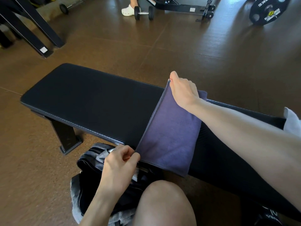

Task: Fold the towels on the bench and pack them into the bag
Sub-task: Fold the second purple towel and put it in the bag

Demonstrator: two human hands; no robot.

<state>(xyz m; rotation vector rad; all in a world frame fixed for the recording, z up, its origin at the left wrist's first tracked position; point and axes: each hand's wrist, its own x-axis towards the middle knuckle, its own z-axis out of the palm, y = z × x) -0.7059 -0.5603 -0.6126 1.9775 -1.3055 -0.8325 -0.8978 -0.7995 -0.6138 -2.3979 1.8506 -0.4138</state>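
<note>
My left hand [121, 162] pinches the near corner of the purple towel [169, 136], my right hand [182, 90] the far corner, stretching it flat across the tabletop [91, 101] for folding; bag [91, 173] waits at seven o'clock.

Black padded bench [84, 95] runs across the frame on a dark metal leg [66, 136], standing on a brown tiled floor [114, 46]. On the bench pad: one purple towel [169, 132], laid across its width, near edge overhanging the front of the pad, far corner raised off it. A white cloth [291, 121] lies at the bench's right end, partly out of frame. On the floor, against the bench front: a dark bag [91, 181], open. Further back on the floor: a dumbbell [144, 13] and a weight plate [268, 10].
</note>
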